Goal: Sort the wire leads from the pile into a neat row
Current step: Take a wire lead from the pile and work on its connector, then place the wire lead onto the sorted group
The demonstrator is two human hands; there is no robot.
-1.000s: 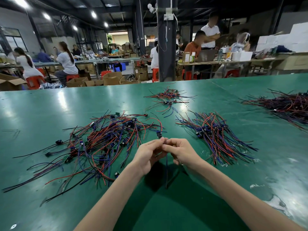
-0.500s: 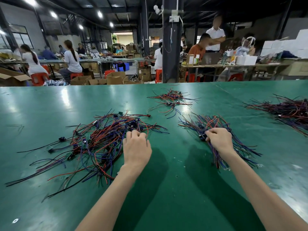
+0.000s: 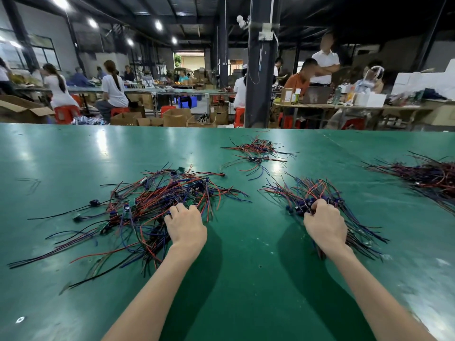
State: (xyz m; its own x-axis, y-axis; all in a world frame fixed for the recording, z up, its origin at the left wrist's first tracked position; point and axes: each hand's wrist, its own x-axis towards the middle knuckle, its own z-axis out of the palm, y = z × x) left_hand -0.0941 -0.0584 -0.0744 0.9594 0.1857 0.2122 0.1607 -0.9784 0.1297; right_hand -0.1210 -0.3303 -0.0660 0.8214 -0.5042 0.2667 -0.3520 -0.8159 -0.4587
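Now — left hand (image 3: 185,225), right hand (image 3: 325,226) curled over leads (image 3: 157,200).

Head camera faces forward-down, close over left hand (image 3: 186,223) and right hand (image 3: 325,223).

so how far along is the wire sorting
Partly done, by my read. Done: a fanned bunch of leads lies roughly aligned on the right. In hand: the right hand grips that bunch at its connectors, while the left hand digs its fingers into the tangled pile; whether they hold a lead is unclear. Left: that pile looks large, and a small cluster lies loose behind it.
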